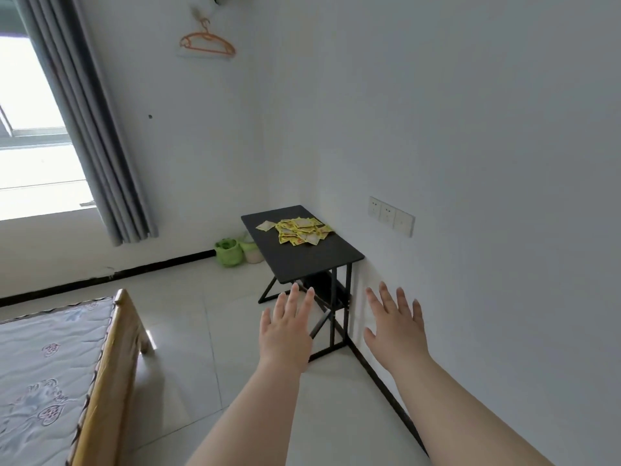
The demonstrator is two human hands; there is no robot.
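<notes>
Your left hand (pixel 285 334) and right hand (pixel 398 334) are bare. The left forearm (pixel 255 415) and right forearm (pixel 453 408) are bare down to the lower edge of view, at 6 o'clock and 5 o'clock. The fingers (pixel 294 297) are short and rounded, with plain nails trimmed close. Only the backs of both hands show. Both forearms are broad and smooth.

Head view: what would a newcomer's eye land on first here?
The left hand and right hand, both open with fingers spread, fill the foreground. Beyond them, a heap of yellow packets lies on the black table in the far corner. An orange hanger hangs high above.
</notes>
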